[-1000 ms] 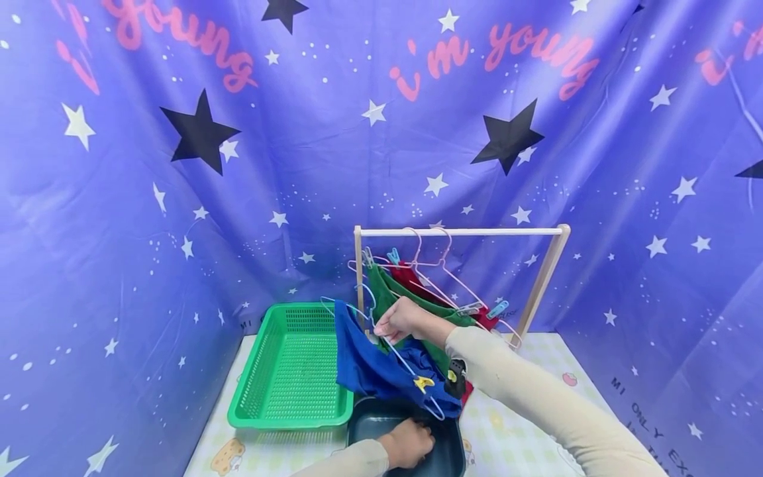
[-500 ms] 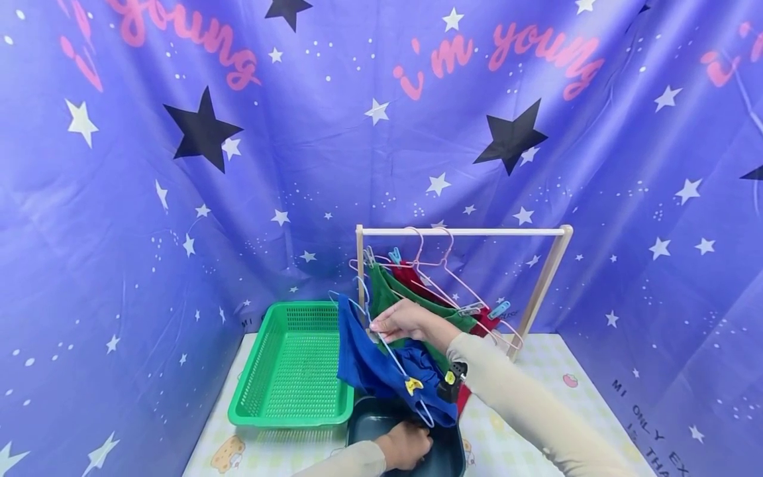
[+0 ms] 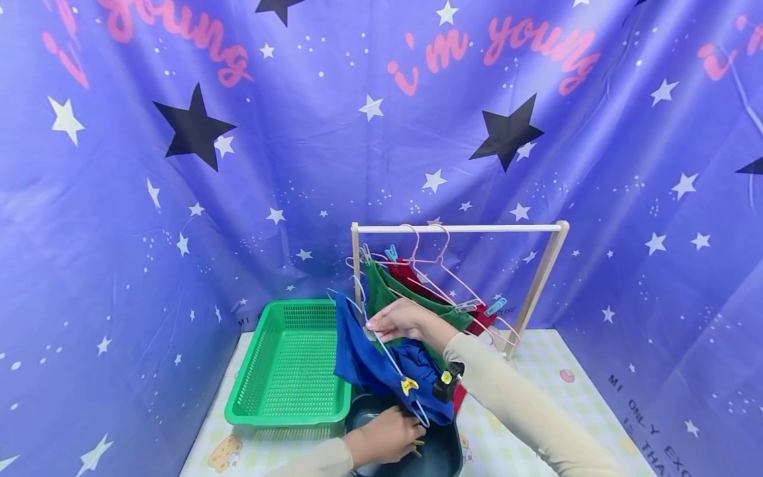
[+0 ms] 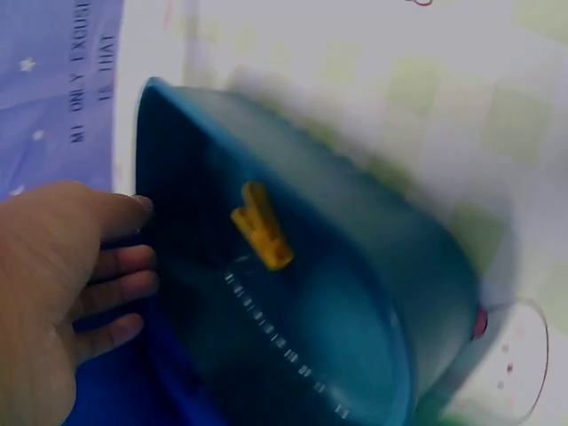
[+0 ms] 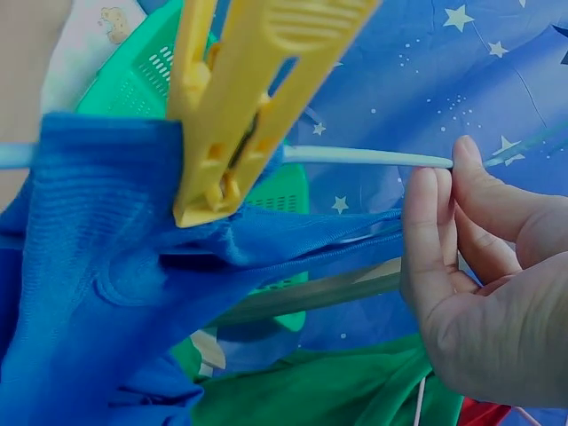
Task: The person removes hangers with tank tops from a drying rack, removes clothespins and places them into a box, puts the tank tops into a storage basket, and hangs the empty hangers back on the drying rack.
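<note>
My right hand [image 3: 398, 321] pinches a light blue hanger [image 5: 373, 156] between thumb and fingers. Blue cloth shorts [image 3: 366, 364] hang from it, fixed by a yellow clothespin [image 5: 253, 106] at one end. My left hand [image 3: 387, 436] is over the dark blue-green bin [image 4: 390, 240], thumb apart from loosely bent fingers and nothing seen between them. A second yellow clothespin [image 4: 264, 232] shows inside the bin, just beyond the fingertips in the left wrist view. In the head view that clothespin [image 3: 418, 446] is partly hidden beside the fingers.
A wooden rack [image 3: 465, 228] stands behind, carrying pink hangers with green cloth [image 3: 381, 285] and red cloth [image 3: 406, 271] clipped on. At left is a green perforated basket [image 3: 235, 407]. A patterned cloth covers the table [image 3: 536, 377]; purple curtain surrounds it.
The left hand has shifted left and a little up within the bin, bringing a yellow clothespin into sight. The right hand has drifted slightly left with the hanger and blue shorts.
</note>
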`<state>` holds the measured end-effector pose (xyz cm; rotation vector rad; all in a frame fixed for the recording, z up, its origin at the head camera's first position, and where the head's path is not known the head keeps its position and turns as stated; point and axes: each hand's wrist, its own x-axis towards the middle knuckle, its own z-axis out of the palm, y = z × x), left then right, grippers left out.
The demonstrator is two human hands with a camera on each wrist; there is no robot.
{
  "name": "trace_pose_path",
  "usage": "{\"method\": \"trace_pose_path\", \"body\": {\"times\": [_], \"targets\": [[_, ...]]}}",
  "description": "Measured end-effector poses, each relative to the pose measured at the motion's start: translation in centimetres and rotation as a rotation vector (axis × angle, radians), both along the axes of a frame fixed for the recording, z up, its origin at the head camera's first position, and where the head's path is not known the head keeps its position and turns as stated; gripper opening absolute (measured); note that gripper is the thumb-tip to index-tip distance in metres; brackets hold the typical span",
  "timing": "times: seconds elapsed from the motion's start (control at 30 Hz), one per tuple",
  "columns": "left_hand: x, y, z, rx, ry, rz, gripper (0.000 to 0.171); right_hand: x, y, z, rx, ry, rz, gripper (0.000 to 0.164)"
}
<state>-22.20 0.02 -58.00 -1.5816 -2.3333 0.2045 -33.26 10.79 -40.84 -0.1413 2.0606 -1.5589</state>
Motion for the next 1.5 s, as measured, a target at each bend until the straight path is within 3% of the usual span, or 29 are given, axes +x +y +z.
{"method": "trace_pose_path", "body": {"times": [0.13, 0.47, 0.63, 0.77, 0.93, 1.13, 1.5], "targets": [[-0.1, -1.5, 2.1, 0.114, 0.013, -0.042, 0.014, 0.0, -0.1, 0.2, 0.012, 0.005, 0.008, 0.018], [-0.8, -4.5, 6.8, 0.584, 0.064, -0.142, 0.013, 0.1, -0.4, 0.6, 0.033, 0.012, 0.023, 0.014], [-1.3, -4.7, 9.0, 0.708, 0.088, -0.156, 0.014, 0.0, -0.3, 0.7, 0.041, 0.02, 0.027, 0.014], [-1.5, -4.4, 10.0, 0.706, 0.069, -0.136, 0.028, 0.0, -0.2, 0.9, 0.053, 0.047, 0.043, 0.014], [-1.7, -3.6, 10.2, 0.668, 0.028, -0.116, 0.04, 0.0, -0.2, 1.0, 0.076, 0.064, 0.066, 0.016], [-1.8, -2.9, 10.3, 0.639, -0.028, -0.107, 0.041, -0.1, -0.2, 1.0, 0.099, 0.077, 0.082, 0.014], [-1.8, -2.3, 10.9, 0.618, -0.185, -0.176, 0.03, -0.1, -0.2, 1.3, 0.113, 0.11, 0.163, 0.013]]}}
